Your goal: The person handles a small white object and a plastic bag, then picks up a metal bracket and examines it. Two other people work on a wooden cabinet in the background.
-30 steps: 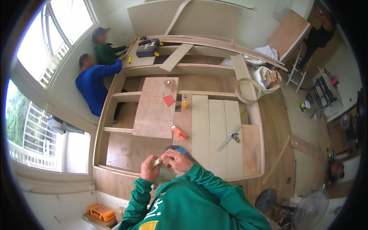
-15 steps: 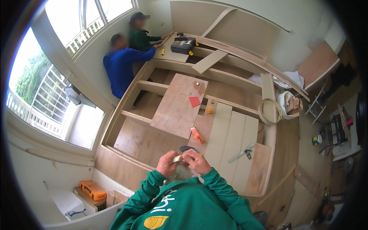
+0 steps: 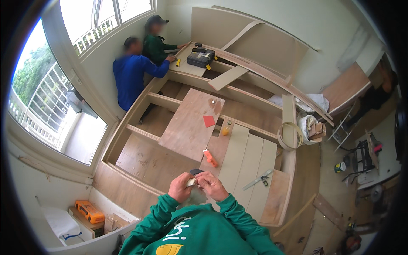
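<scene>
My left hand [image 3: 180,187] is closed around a small whitish piece [image 3: 191,182], whose kind I cannot make out. Pressed close beside it, my right hand [image 3: 213,186] has its fingers pinched together at the piece's edge; what lies between its fingertips is hidden. Both hands are in front of my chest, over the near side of a wooden frame. Just beyond them shows a dark rounded shape [image 3: 196,171], partly covered. An orange-handled tool [image 3: 210,158] lies on a board past my hands, and a combination square [image 3: 257,180] rests on pale panels to the right.
A plywood sheet [image 3: 191,121] spans the frame, bearing red sandpaper-like paper [image 3: 208,121]. Near it stands a bottle of orange liquid [image 3: 226,128]. Two people work at the far left by a black toolbox [image 3: 201,58]. Coiled edging strip [image 3: 290,137] leans at the right; an orange case [image 3: 89,211] sits lower left.
The view has shifted, so the frame and boards appear lower and further left. My hands stay together at the whitish piece. The far-left person in blue has lowered an arm slightly.
</scene>
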`<move>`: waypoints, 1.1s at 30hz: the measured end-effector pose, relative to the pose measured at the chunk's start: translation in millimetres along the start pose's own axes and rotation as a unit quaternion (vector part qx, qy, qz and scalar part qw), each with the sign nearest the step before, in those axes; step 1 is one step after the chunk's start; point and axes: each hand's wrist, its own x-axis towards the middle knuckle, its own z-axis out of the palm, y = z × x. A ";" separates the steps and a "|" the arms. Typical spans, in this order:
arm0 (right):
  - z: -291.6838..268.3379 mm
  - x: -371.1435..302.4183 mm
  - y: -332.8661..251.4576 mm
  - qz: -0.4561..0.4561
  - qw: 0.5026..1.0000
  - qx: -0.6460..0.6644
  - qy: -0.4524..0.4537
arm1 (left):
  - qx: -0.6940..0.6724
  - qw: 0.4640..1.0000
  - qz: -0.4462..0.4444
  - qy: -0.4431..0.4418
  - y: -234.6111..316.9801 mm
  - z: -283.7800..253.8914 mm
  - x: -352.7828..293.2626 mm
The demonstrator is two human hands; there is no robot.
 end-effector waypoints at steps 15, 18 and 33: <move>-9.3 -0.7 8.0 0.009 1.000 0.024 -0.011 | -0.088 0.993 -0.072 0.026 4.8 13.9 -5.1; -6.8 -1.5 4.9 -0.003 0.999 0.043 -0.002 | -0.136 0.986 -0.094 0.027 4.2 15.3 -7.5; -9.7 0.7 1.3 0.042 0.973 0.218 -0.064 | -0.423 0.892 -0.153 -0.048 -11.0 15.5 -3.4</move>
